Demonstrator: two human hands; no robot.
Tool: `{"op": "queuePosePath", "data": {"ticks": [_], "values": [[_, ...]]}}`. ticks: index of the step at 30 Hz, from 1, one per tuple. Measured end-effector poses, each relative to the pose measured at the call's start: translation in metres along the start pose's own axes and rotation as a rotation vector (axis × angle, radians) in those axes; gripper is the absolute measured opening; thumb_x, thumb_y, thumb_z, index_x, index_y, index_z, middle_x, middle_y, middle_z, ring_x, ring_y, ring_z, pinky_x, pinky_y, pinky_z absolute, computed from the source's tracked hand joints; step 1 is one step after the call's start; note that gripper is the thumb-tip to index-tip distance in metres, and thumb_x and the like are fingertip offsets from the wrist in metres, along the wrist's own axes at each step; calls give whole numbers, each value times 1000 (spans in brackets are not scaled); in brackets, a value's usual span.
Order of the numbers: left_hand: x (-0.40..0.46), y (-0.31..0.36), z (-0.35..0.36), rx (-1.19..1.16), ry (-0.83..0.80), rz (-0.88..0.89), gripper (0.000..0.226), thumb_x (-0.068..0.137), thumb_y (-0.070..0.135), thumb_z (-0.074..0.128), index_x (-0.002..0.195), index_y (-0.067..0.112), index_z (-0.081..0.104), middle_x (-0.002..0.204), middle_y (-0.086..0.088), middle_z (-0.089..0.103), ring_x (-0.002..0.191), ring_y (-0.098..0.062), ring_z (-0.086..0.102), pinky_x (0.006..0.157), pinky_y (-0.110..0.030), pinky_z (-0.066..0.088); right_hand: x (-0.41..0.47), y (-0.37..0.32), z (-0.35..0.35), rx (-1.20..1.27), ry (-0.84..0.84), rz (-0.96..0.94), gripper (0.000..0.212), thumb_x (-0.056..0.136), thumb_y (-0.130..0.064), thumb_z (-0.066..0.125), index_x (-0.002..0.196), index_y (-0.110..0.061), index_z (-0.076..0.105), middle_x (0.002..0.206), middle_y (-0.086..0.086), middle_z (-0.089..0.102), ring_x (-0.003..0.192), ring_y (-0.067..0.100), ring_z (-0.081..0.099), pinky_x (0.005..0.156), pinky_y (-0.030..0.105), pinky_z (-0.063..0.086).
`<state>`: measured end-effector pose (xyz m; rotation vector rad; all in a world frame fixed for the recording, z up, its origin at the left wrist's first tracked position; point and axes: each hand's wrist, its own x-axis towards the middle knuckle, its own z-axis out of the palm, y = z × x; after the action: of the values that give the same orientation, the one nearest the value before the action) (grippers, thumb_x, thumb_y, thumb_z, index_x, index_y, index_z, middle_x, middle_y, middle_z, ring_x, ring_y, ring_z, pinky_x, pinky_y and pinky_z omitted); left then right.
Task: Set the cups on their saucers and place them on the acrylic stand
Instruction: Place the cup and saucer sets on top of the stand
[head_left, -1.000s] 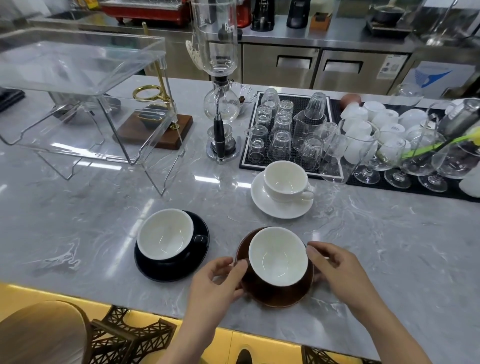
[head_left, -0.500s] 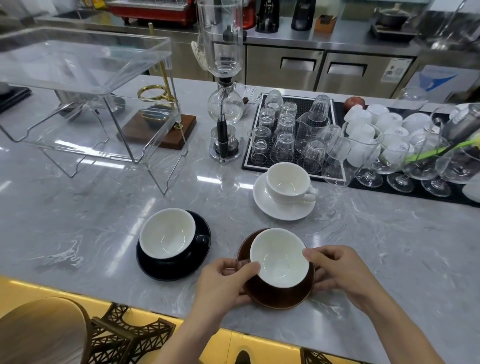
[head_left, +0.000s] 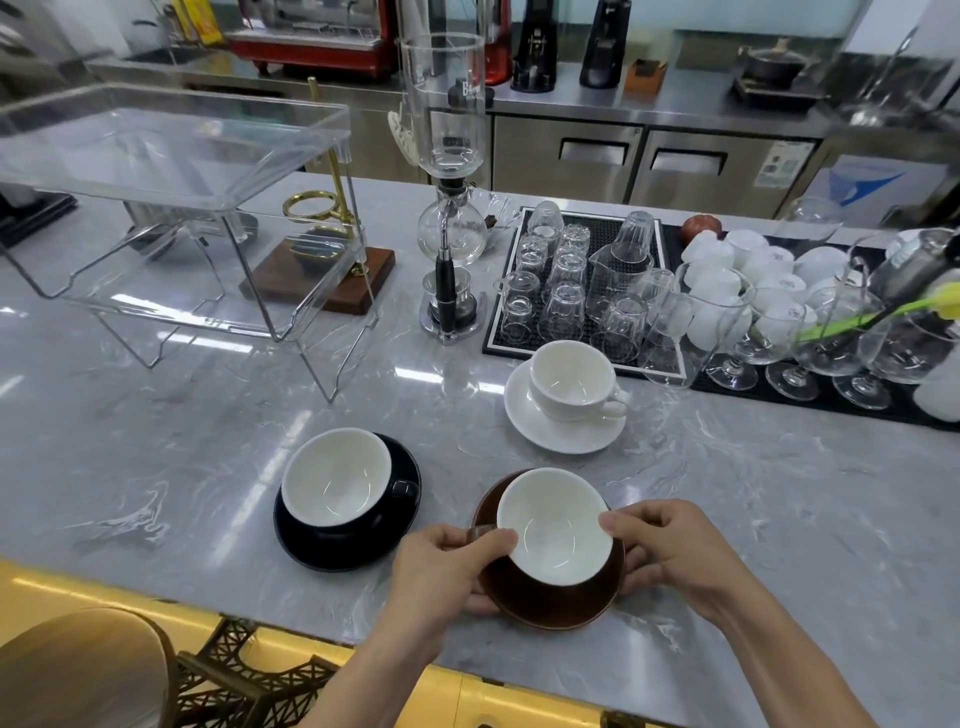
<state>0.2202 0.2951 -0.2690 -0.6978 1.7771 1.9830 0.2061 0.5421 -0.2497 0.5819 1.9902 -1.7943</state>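
Note:
A brown cup with a white inside sits on a brown saucer near the counter's front edge. My left hand grips the saucer's left rim, thumb on the cup's edge. My right hand grips the right rim, thumb on the cup's edge too. To the left stands a black cup on a black saucer. Behind, a white cup rests on a white saucer. The two-tier clear acrylic stand is at the back left, both shelves bare.
A glass siphon brewer stands beside the stand. A black mat holds several upturned glasses; wine glasses and white cups crowd the right. A brass dripper on a wooden base sits behind the stand. A wooden stool is below the counter's front edge.
Both hands have closed in on the brown saucer's rims, with thumbs now over the cup's edge. The cup and saucer stay in about the same spot.

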Motion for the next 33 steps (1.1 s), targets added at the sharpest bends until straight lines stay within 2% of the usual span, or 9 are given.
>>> {"op": "queuePosePath", "data": {"ticks": [3, 5, 9, 13, 19, 24, 27, 30, 33], "values": [[-2, 1, -1, -32, -14, 4, 41, 64, 16, 91, 88, -4, 64, 56, -9, 71, 49, -24, 70, 52, -38, 61, -5, -5, 1, -10, 13, -23, 30, 80, -15, 80, 96, 8, 71, 77, 34, 70, 57, 32, 65, 55, 40, 62], [-7, 4, 0, -45, -16, 23, 39, 63, 12, 91, 87, -4, 65, 53, -8, 69, 45, -21, 67, 53, -39, 62, -8, -10, 0, -14, 28, -59, 24, 80, -11, 80, 94, 7, 72, 70, 28, 70, 54, 27, 64, 51, 37, 60], [-18, 20, -1, -57, 4, 120, 55, 46, 22, 96, 89, -1, 71, 66, -10, 73, 61, -25, 73, 66, -52, 64, -16, -26, -2, -28, 51, -165, 22, 75, -6, 84, 92, 1, 72, 63, 16, 66, 49, 19, 65, 49, 31, 58], [-30, 40, -2, -75, -3, 239, 40, 62, 7, 93, 95, 0, 71, 68, -4, 75, 68, -23, 77, 60, -41, 64, -24, -45, -1, 26, 43, -296, 19, 78, 3, 78, 96, 1, 71, 64, 15, 69, 51, 23, 69, 51, 37, 60], [-47, 73, -10, -75, 27, 424, 56, 44, 24, 94, 92, 4, 72, 80, -12, 79, 75, -29, 78, 64, -46, 65, -38, -79, 10, 82, 44, -481, 42, 52, -17, 83, 93, -9, 74, 68, 15, 68, 58, 24, 68, 51, 38, 62], [-55, 103, -24, -75, 51, 586, 55, 39, 27, 92, 88, 11, 73, 78, -9, 80, 71, -18, 77, 58, -26, 60, -44, -110, 23, 71, -6, -641, 39, 52, -17, 85, 91, -17, 78, 74, 19, 68, 70, 23, 62, 63, 42, 62], [-60, 125, -36, -46, 73, 715, 49, 40, 29, 92, 85, 20, 75, 81, -7, 81, 75, -19, 78, 64, -26, 60, -46, -133, 32, 12, -12, -747, 44, 57, -3, 93, 93, -25, 78, 74, 7, 71, 69, 14, 64, 61, 29, 60], [-68, 148, -47, -10, 117, 857, 45, 40, 32, 91, 83, 31, 76, 75, 1, 79, 68, -8, 74, 62, -15, 56, -44, -157, 43, 35, -53, -846, 43, 64, 11, 86, 93, -19, 77, 79, 9, 75, 70, 16, 67, 60, 22, 59], [-76, 169, -61, -9, 132, 945, 45, 42, 31, 91, 84, 30, 76, 74, 2, 78, 65, -4, 71, 57, -14, 54, -46, -181, 58, 26, -80, -945, 46, 65, 17, 80, 94, -17, 74, 82, 5, 78, 69, 10, 73, 63, 14, 59]]}}
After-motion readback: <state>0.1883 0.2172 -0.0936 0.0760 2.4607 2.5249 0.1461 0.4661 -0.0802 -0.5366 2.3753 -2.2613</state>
